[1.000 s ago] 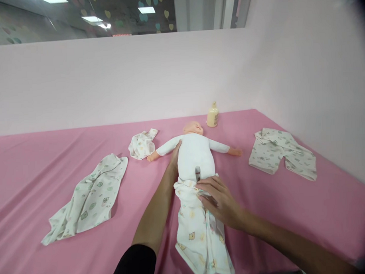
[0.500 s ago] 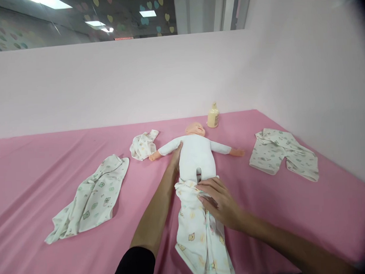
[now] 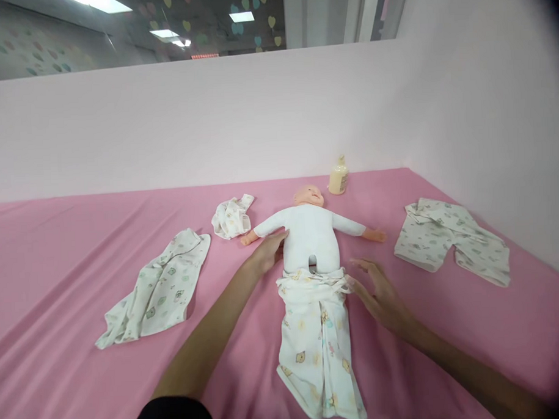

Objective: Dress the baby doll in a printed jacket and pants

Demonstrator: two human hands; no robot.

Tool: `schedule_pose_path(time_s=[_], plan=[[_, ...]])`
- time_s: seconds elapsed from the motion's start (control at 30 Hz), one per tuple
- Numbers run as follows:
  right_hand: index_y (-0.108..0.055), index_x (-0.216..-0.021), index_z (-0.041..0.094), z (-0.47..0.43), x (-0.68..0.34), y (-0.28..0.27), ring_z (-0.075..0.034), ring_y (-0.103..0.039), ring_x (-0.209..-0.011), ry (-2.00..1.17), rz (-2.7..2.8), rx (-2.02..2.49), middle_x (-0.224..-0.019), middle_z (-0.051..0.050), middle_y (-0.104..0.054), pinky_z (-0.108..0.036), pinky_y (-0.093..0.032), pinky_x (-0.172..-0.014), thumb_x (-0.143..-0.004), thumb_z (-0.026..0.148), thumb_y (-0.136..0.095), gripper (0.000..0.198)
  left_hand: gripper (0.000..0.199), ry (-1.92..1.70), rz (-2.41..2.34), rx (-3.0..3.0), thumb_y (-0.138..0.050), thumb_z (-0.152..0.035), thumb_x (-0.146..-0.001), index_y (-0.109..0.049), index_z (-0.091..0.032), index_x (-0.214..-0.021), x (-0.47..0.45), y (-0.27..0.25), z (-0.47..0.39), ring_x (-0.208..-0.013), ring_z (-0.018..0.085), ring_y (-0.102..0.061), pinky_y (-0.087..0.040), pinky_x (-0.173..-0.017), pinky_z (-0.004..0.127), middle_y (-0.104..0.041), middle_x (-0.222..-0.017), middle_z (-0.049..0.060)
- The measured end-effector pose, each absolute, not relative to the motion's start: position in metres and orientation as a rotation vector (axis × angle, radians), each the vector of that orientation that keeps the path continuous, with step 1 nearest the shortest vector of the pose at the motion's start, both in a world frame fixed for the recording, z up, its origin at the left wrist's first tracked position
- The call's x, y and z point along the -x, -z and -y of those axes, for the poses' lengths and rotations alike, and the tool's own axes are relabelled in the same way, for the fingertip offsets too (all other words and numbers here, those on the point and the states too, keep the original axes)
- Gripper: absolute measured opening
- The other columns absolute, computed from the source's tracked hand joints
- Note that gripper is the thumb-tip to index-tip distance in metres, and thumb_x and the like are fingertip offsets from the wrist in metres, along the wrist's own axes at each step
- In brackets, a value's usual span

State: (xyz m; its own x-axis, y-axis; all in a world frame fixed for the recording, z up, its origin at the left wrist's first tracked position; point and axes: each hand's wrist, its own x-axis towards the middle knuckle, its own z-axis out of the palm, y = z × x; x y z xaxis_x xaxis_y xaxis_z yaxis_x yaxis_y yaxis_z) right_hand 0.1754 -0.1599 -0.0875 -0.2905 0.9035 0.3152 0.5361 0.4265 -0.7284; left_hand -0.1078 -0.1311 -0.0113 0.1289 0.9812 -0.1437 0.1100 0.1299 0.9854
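A baby doll (image 3: 310, 233) with a white cloth body lies on its back, arms spread and head away from me. Printed baby pants (image 3: 316, 342) cover its legs, with the waistband at the top of the thighs. My left hand (image 3: 268, 251) rests along the doll's left-hand side in view, fingers extended and the tips at its torso. To the right of the waistband is my right hand (image 3: 378, 298), fingers apart. Its thumb side is near the edge of the pants; whether it touches the fabric I cannot tell.
A printed baby top (image 3: 165, 290) lies at the left, with a crumpled printed cloth (image 3: 233, 217) behind it. Printed shorts (image 3: 452, 240) are at the right. A pale yellow pump bottle (image 3: 338, 177) stands by the doll's head. White padded walls (image 3: 189, 127) border the pink sheet (image 3: 47, 254).
My right hand has moved off the front of the pants to their right side, fingers spreading. My left hand has slid slightly down the doll's side. The view has shifted a little left.
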Motion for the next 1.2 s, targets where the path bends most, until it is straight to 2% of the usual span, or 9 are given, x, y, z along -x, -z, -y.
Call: schedule_pose_path(time_s=[0.17,0.27,0.37,0.53,0.7,1.03,1.1,1.17,1.2], plan=[[-0.049,-0.132,0.029,0.161,-0.185,0.082,-0.027,-0.051,-0.127,-0.998,2.013,1.223,-0.136,-0.008,-0.054,-0.050,-0.044,-0.108,-0.098,0.046,-0.046,0.038,0.050,-0.882,-1.304,-1.127,-0.061,-0.048,-0.089,-0.060,-0.017,-0.128,0.116,0.010,0.187,-0.120,0.025,-0.060,-0.044,-0.107,0.039,-0.063,-0.133,0.011],[-0.043,-0.140,0.030,0.162,-0.186,0.081,-0.025,-0.050,-0.130,-1.102,2.091,1.114,-0.143,-0.008,-0.049,-0.050,-0.042,-0.111,-0.096,0.032,-0.049,0.044,0.048,-0.881,-1.374,-1.227,-0.056,-0.038,-0.092,-0.052,-0.023,-0.137,0.113,0.018,0.220,-0.131,0.024,-0.052,-0.044,-0.107,0.036,-0.054,-0.144,0.007],[-0.036,-0.145,0.030,0.161,-0.182,0.082,-0.027,-0.043,-0.137,-1.083,2.117,1.064,-0.150,-0.008,-0.041,-0.052,-0.036,-0.115,-0.088,0.022,-0.057,0.060,0.048,-0.895,-1.458,-1.348,-0.051,-0.028,-0.092,-0.047,-0.025,-0.140,0.110,0.032,0.236,-0.128,0.021,-0.053,-0.046,-0.103,0.034,-0.051,-0.145,0.006],[-0.040,-0.138,0.026,0.160,-0.170,0.086,-0.029,-0.049,-0.131,-1.188,1.997,1.094,-0.142,-0.011,-0.051,-0.050,-0.044,-0.108,-0.083,0.035,-0.070,0.063,0.049,-0.910,-1.532,-1.468,-0.054,-0.017,-0.081,-0.045,-0.022,-0.129,0.109,0.049,0.235,-0.108,0.018,-0.060,-0.051,-0.089,0.031,-0.057,-0.131,0.006],[-0.046,-0.125,0.024,0.160,-0.164,0.090,-0.027,-0.057,-0.118,-1.213,1.922,1.124,-0.128,-0.009,-0.058,-0.046,-0.048,-0.101,-0.081,0.035,-0.072,0.053,0.027,-0.839,-1.728,-1.579,-0.048,-0.017,-0.080,-0.046,-0.022,-0.106,0.105,0.062,0.230,-0.079,0.015,-0.054,-0.044,-0.067,0.028,-0.058,-0.098,0.001],[-0.051,-0.110,0.024,0.163,-0.157,0.080,-0.023,-0.062,-0.103,-1.253,1.848,1.250,-0.112,-0.004,-0.065,-0.037,-0.052,-0.086,-0.085,0.038,-0.065,0.032,0.008,-0.769,-1.932,-1.739,-0.045,-0.016,-0.079,-0.039,-0.022,-0.082,0.097,0.069,0.231,-0.079,0.019,-0.049,-0.041,-0.070,0.033,-0.052,-0.082,0.000],[-0.053,-0.108,0.024,0.164,-0.157,0.079,-0.022,-0.062,-0.101,-1.238,1.860,1.263,-0.112,-0.003,-0.065,-0.038,-0.051,-0.086,-0.088,0.038,-0.061,0.026,0.010,-0.751,-1.857,-1.750,-0.045,-0.017,-0.083,-0.045,-0.022,-0.091,0.101,0.065,0.236,-0.083,0.019,-0.052,-0.045,-0.073,0.034,-0.056,-0.090,0.002],[-0.054,-0.108,0.024,0.164,-0.158,0.080,-0.022,-0.062,-0.100,-1.194,1.896,1.249,-0.113,-0.004,-0.065,-0.039,-0.051,-0.087,-0.089,0.039,-0.059,0.025,0.028,-0.761,-1.699,-1.764,-0.047,-0.021,-0.088,-0.046,-0.022,-0.116,0.106,0.059,0.246,-0.100,0.020,-0.056,-0.049,-0.084,0.036,-0.058,-0.114,0.006],[-0.055,-0.108,0.023,0.164,-0.159,0.081,-0.022,-0.062,-0.101,-1.170,1.917,1.237,-0.114,-0.005,-0.064,-0.039,-0.051,-0.088,-0.089,0.038,-0.059,0.025,0.042,-0.757,-1.619,-1.768,-0.050,-0.024,-0.089,-0.040,-0.023,-0.130,0.109,0.057,0.253,-0.114,0.021,-0.055,-0.049,-0.093,0.037,-0.053,-0.130,0.008]])
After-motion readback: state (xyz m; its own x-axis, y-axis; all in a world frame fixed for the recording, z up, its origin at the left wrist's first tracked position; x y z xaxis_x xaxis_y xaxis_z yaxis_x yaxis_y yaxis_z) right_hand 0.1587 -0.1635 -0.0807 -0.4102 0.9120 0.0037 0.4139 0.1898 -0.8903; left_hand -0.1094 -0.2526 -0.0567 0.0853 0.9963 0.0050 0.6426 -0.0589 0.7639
